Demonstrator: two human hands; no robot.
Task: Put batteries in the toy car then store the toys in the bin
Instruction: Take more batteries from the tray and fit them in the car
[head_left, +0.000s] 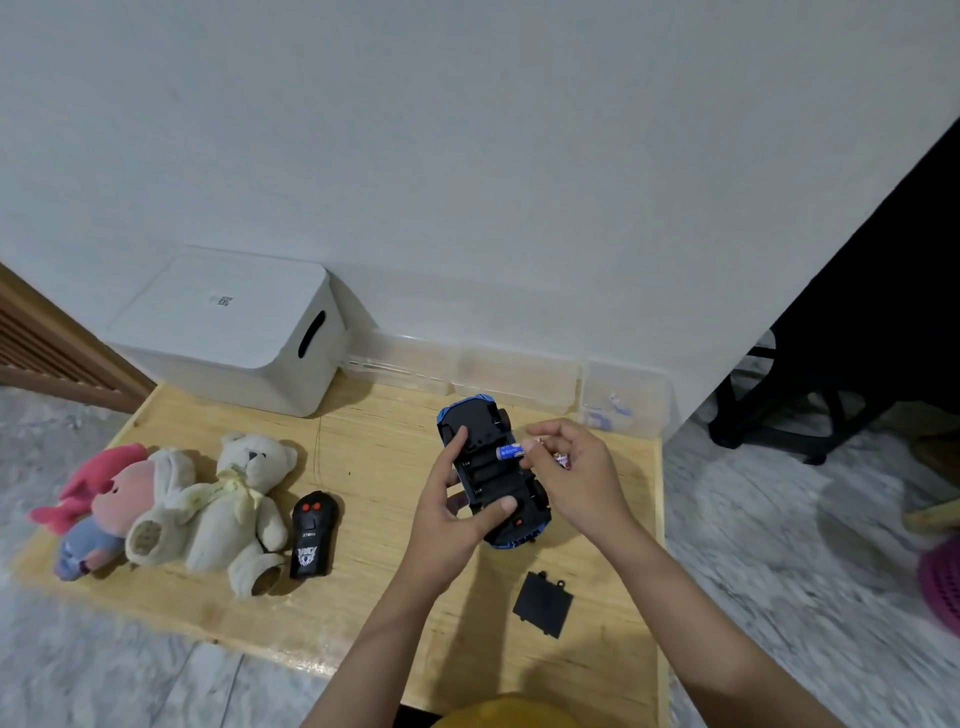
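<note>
A blue toy car (483, 431) is held upside down above the wooden board, black underside up, its battery bay uncovered. My left hand (452, 514) grips the car along its left side and near end. My right hand (571, 473) pinches a blue battery (509, 451) at the bay's right edge and keeps more batteries tucked against the palm. The black battery cover (543, 603) lies on the board in front of the car. A black remote control (310, 535) lies to the left. A cream teddy bear (244, 499) and a pink plush doll (98, 504) lie further left.
A white lidded bin (234, 332) with a handle slot stands at the back left against the wall. A clear plastic organiser (519, 379) runs along the wall. The low wooden board (374, 431) sits on marble floor; dark furniture legs stand at right.
</note>
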